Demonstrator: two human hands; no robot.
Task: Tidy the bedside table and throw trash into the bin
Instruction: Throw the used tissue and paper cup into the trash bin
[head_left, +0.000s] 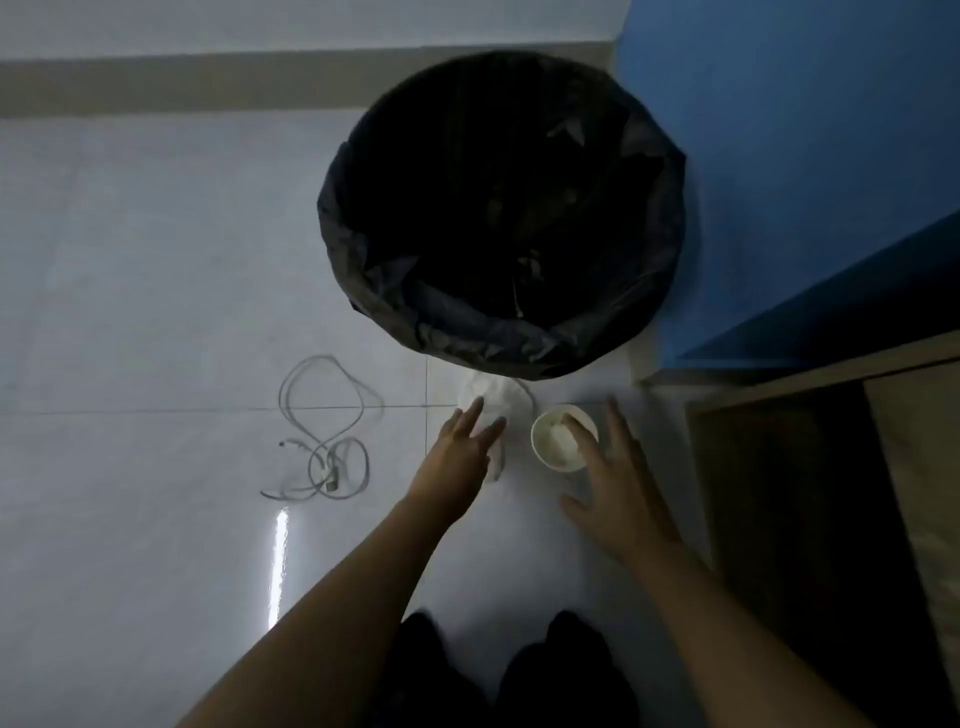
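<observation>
A round bin (363, 291) lined with a black bag stands on the pale tiled floor against a blue wall. Just in front of it lie a crumpled white tissue (496, 395) and a white paper cup (553, 441) holding a wad of paper. My left hand (462, 452) reaches down with fingers spread, its fingertips over the tissue. My right hand (615, 483) is spread wide beside the cup, one fingertip at the cup's rim. Neither hand grips anything.
A tangled white cable (324, 441) lies on the floor to the left. A wooden bedside table (810, 499) stands at the right edge, under the blue wall (805, 156). My dark shoes (561, 670) show at the bottom.
</observation>
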